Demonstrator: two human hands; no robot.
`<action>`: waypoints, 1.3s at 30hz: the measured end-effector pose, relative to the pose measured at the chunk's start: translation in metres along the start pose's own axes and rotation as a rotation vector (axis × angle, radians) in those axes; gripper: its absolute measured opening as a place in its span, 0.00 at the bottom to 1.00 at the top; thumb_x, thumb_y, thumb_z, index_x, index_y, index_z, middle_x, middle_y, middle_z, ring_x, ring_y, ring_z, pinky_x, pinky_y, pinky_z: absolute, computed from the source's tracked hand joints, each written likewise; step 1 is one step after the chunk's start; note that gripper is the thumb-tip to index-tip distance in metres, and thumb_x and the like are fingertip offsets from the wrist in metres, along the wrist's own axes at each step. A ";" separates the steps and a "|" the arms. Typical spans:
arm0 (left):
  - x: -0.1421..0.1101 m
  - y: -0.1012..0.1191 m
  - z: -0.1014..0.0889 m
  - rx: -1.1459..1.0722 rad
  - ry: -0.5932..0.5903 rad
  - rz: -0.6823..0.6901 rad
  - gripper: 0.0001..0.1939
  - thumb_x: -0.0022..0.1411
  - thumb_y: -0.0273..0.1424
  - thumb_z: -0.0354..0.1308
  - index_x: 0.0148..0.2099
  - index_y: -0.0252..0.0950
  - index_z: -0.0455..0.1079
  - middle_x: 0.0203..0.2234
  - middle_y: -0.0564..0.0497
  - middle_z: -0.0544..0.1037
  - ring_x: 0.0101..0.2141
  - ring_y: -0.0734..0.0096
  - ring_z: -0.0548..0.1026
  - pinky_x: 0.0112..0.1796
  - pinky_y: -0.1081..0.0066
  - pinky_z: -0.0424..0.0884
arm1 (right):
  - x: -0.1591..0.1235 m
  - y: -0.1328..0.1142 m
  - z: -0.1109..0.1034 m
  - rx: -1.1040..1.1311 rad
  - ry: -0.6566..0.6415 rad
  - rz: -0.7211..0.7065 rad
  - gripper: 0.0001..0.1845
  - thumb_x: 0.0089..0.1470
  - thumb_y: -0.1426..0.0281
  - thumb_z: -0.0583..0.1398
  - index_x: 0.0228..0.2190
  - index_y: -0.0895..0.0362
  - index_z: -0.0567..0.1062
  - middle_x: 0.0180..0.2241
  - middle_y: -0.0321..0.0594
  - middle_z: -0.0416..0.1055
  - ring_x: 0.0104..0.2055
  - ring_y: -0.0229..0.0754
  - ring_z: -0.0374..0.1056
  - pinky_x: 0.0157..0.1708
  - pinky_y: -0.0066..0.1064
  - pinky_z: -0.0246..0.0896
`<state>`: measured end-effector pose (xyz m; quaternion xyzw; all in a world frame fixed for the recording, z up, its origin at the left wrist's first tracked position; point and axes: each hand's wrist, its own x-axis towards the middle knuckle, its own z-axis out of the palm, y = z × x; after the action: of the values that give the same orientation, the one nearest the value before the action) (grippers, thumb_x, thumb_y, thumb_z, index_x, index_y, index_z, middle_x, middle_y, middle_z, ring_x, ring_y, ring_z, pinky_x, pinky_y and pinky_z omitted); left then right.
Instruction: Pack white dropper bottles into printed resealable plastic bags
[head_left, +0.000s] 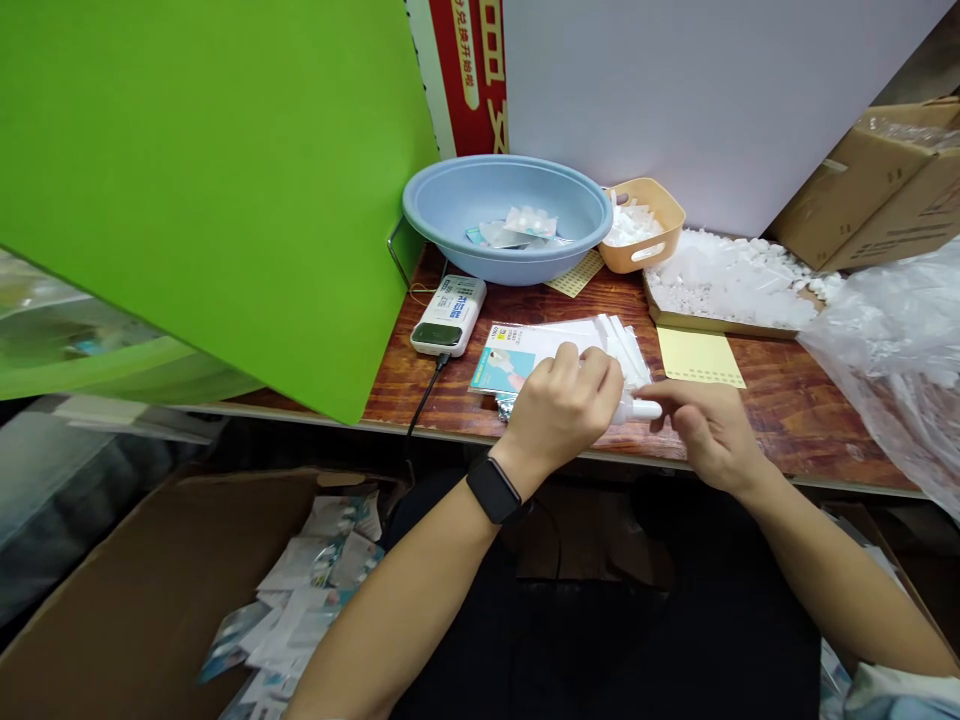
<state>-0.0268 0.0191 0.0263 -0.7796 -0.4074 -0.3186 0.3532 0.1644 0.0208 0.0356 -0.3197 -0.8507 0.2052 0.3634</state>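
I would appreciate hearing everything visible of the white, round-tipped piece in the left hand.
The white, round-tipped, plastic-looking piece has a narrow tip and a wider, translucent-looking section behind; the left hand grips it, hiding the rest. It is roughly level over the brown wooden table, tip toward the right hand, whose contact is unclear.

The left grip (pixel 566 395) hides most of the white-tipped item (pixel 646 410) — its other end cannot be told. The picture's edge crops the green board (pixel 225 180) at 10 o'clock and the cardboard box (pixel 870 190) at 2 o'clock; the fine print on the packet (pixel 504 362) is unreadable.
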 end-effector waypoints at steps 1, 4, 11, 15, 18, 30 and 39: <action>0.000 -0.001 0.000 0.000 -0.003 -0.005 0.09 0.63 0.25 0.52 0.30 0.33 0.68 0.22 0.49 0.68 0.25 0.63 0.65 0.23 0.66 0.53 | -0.001 0.001 0.000 -0.020 0.030 -0.049 0.16 0.62 0.57 0.54 0.37 0.57 0.73 0.27 0.40 0.73 0.25 0.39 0.68 0.26 0.30 0.63; -0.001 -0.003 0.000 0.007 -0.003 -0.002 0.07 0.62 0.24 0.52 0.31 0.33 0.68 0.22 0.49 0.68 0.25 0.63 0.65 0.23 0.66 0.53 | -0.002 0.000 0.002 -0.145 0.061 -0.180 0.07 0.58 0.70 0.59 0.40 0.55 0.68 0.29 0.38 0.71 0.26 0.39 0.67 0.27 0.30 0.62; 0.000 0.003 0.002 0.008 -0.003 0.024 0.10 0.63 0.23 0.50 0.30 0.34 0.67 0.21 0.49 0.67 0.25 0.64 0.65 0.23 0.66 0.53 | 0.000 -0.005 0.009 -0.134 -0.054 0.018 0.26 0.68 0.67 0.43 0.17 0.55 0.58 0.12 0.31 0.56 0.13 0.32 0.54 0.16 0.26 0.49; -0.001 0.000 0.004 -0.029 -0.026 0.002 0.10 0.63 0.23 0.49 0.30 0.34 0.67 0.22 0.49 0.67 0.26 0.63 0.65 0.23 0.66 0.53 | -0.001 -0.004 0.003 -0.294 0.038 -0.209 0.11 0.63 0.67 0.53 0.34 0.59 0.71 0.26 0.42 0.72 0.26 0.39 0.69 0.27 0.28 0.62; -0.002 -0.003 0.005 -0.057 -0.048 0.021 0.11 0.63 0.23 0.48 0.30 0.34 0.67 0.22 0.49 0.68 0.26 0.63 0.66 0.23 0.66 0.54 | -0.002 0.000 0.002 -0.529 0.050 -0.426 0.07 0.59 0.75 0.57 0.41 0.62 0.69 0.29 0.46 0.73 0.30 0.43 0.68 0.30 0.32 0.62; -0.001 -0.002 0.002 0.007 0.007 0.138 0.09 0.64 0.23 0.49 0.33 0.31 0.69 0.25 0.48 0.71 0.26 0.65 0.66 0.24 0.67 0.55 | -0.007 -0.016 0.019 0.140 -0.233 0.349 0.29 0.68 0.60 0.35 0.19 0.53 0.59 0.11 0.30 0.54 0.10 0.35 0.54 0.14 0.28 0.50; -0.003 -0.001 0.002 -0.116 -0.100 0.140 0.09 0.63 0.23 0.51 0.30 0.34 0.67 0.22 0.49 0.68 0.26 0.64 0.66 0.24 0.66 0.55 | -0.010 0.001 0.017 -0.300 -0.093 -0.099 0.14 0.63 0.64 0.50 0.27 0.56 0.65 0.22 0.40 0.65 0.22 0.40 0.58 0.23 0.33 0.48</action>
<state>-0.0285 0.0201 0.0235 -0.8402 -0.3498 -0.2772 0.3080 0.1570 0.0125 0.0195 -0.3183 -0.9023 0.0725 0.2817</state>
